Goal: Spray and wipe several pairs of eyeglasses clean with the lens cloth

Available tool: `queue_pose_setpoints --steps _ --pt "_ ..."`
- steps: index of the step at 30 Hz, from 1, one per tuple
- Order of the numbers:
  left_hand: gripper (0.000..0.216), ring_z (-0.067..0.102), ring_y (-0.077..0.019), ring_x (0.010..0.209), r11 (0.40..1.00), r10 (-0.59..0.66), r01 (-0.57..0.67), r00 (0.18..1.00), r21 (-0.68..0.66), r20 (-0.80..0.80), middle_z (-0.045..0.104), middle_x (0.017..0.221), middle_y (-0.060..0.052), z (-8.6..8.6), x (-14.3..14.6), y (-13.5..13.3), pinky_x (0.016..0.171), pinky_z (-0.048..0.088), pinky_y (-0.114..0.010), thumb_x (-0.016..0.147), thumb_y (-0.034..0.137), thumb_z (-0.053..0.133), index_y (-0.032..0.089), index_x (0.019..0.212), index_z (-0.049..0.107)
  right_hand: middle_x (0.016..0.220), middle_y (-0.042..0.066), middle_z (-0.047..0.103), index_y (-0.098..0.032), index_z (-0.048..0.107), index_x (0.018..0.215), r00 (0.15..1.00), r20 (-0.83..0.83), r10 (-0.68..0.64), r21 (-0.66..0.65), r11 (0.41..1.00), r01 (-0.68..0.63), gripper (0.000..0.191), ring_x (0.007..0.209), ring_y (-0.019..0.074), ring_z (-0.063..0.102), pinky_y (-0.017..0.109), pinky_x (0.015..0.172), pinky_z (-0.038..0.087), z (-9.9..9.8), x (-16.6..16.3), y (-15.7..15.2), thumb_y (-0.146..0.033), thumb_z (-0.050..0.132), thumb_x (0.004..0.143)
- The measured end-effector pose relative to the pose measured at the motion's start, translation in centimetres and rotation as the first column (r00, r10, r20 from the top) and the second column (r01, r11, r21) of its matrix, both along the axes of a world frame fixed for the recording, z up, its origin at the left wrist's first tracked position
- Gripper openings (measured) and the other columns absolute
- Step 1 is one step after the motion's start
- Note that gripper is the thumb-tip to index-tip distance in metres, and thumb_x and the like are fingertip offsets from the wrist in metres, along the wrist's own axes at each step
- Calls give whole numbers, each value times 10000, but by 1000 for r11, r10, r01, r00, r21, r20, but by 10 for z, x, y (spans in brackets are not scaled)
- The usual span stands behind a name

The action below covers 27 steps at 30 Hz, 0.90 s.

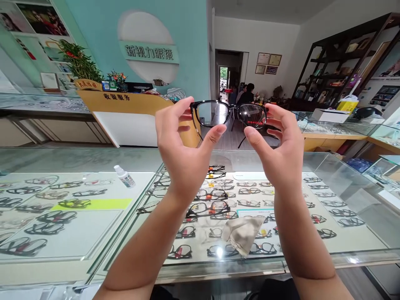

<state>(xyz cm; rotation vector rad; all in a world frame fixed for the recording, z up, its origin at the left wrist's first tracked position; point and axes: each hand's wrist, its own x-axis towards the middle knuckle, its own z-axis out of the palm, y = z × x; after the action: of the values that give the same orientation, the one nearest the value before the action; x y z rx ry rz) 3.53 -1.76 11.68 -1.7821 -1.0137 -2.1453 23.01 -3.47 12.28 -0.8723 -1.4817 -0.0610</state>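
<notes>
A pair of black-framed eyeglasses [231, 107] is held up in front of me, above the glass counter, with both hands. My left hand [184, 137] grips the left end of the frame, thumb below the left lens. At the other end, my right hand [278, 146] pinches the frame, its thumb under the right lens. Red lettering shows on the right lens. The temples point away from me and are partly hidden. Below, a crumpled beige cloth [243, 234] lies on the counter top, and a small white spray bottle [124, 176] is farther left.
The glass display counter [371, 246] spans the front, with several rows of eyeglasses inside. Beyond it stands a yellow-and-white cashier desk [125, 125] with plants. More glass cases and a dark shelf [325, 62] are at right. People [246, 95] sit near the doorway at the back.
</notes>
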Motion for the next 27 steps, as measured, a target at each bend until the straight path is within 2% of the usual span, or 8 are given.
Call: queue_pose_setpoints --steps 5,13,23,27 --pt "715 636 -339 1359 1000 -6 6 1000 0 15 635 1455 -93 -4 -1 6 1029 596 -506 894 689 812 384 1493 569 1451 90 667 -334 632 1448 999 32 -22 14 1000 21 572 1292 305 676 556 1076 598 -2 1 4 -554 771 939" --pt "665 676 -328 1323 1000 3 -1 998 -21 56 694 1385 -89 -4 3 11 1049 600 -520 897 693 808 353 1433 609 1436 94 676 -375 601 1500 1000 6 -14 84 996 14 606 1338 335 656 608 1086 592 -9 0 14 -609 748 961" --pt "682 713 -313 1266 989 -111 117 991 -88 76 727 1362 -100 -3 6 11 1080 573 -510 874 716 822 290 1376 645 1402 99 677 -359 602 1483 993 -1 -116 174 978 114 571 1307 336 675 630 1083 595 -7 -3 11 -589 737 977" --pt "622 731 -317 1245 986 -120 128 989 -102 85 736 1351 -99 -3 2 15 1071 588 -524 888 695 818 319 1360 665 1388 83 696 -381 638 1479 993 9 -120 175 978 116 524 1304 329 667 649 1124 567 -4 -4 8 -540 733 989"
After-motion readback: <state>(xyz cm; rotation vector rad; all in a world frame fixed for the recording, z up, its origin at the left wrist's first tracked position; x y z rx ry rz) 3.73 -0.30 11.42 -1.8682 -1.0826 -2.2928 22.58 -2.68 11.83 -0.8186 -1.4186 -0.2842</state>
